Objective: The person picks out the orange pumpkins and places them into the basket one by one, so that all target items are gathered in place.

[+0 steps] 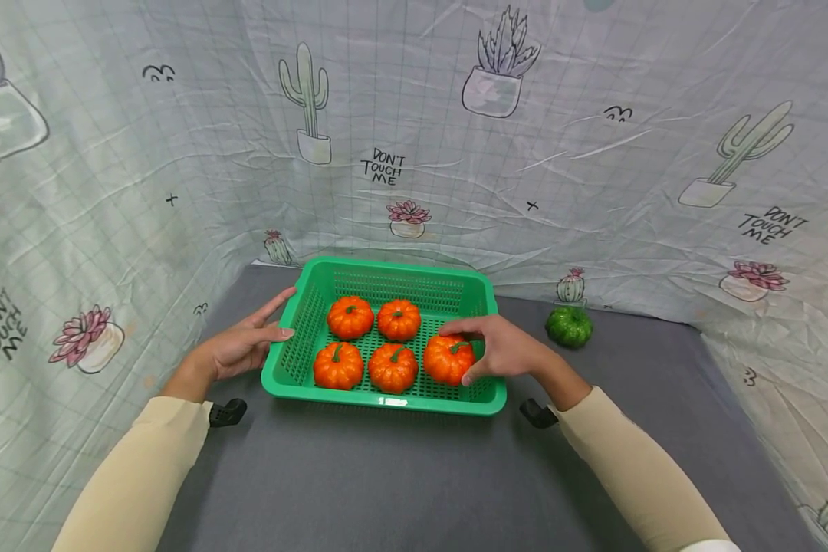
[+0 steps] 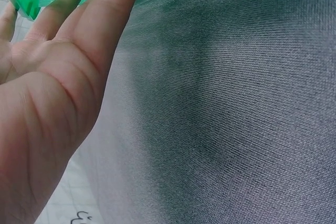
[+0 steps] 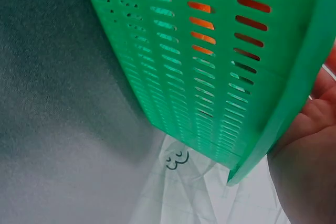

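Note:
A green perforated plastic basket (image 1: 386, 400) lies on the grey tabletop and holds several small orange pumpkins. In the head view my right hand (image 1: 507, 349) reaches over the basket's right rim and grips the rightmost front pumpkin (image 1: 447, 362), thumb at its near side and fingers at its far side. My left hand (image 1: 244, 343) is at the basket's left side with fairly straight fingers, the thumb tip on the rim. Its fingers (image 2: 58, 17) touch the perforated wall in the left wrist view. The basket wall (image 3: 210, 77) hides most of my right hand in the right wrist view.
A dark green pumpkin (image 1: 569, 326) sits on the table to the right of the basket, near the back. Pale cloth (image 1: 455, 169) printed with cacti hangs behind and at both sides. The grey tabletop (image 1: 386, 475) extends in front of the basket.

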Demonstrator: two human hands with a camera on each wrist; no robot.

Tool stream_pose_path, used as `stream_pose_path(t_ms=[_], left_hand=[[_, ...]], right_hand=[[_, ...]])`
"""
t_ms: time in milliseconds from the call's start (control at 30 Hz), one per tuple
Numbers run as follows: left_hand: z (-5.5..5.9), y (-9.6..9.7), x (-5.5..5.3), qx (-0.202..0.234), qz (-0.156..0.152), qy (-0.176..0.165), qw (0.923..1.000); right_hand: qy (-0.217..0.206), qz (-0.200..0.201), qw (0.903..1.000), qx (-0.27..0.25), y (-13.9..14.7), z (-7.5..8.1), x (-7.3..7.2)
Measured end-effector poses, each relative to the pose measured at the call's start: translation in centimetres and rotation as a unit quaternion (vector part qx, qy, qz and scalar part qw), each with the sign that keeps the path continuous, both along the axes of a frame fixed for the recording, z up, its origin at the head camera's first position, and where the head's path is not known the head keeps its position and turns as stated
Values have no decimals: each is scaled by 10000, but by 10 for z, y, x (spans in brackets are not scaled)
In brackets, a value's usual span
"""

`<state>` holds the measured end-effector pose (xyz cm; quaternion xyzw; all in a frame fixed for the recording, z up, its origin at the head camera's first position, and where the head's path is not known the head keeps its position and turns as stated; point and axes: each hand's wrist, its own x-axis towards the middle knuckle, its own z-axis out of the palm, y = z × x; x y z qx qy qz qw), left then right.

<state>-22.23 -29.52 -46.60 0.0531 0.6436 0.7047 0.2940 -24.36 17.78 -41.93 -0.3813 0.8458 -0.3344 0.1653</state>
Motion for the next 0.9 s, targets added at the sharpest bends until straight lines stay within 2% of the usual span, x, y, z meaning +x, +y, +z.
stream_pose_path(t_ms=[233,367,600,900], left_hand=[[0,0,0,12,-22,6,10000],[1,0,-1,-57,-16,2,10000],[1,1,-1,-95,-16,39,9999],[-1,0,1,-58,-17,79,10000]], right_hand=[[18,5,9991,424,-3,-1,-4],[261,17,9968,759,-6,-4,-6],[894,37,9865,1375,-12,-5,-3],[1215,173,9745,1881,-16,-10,-1]])
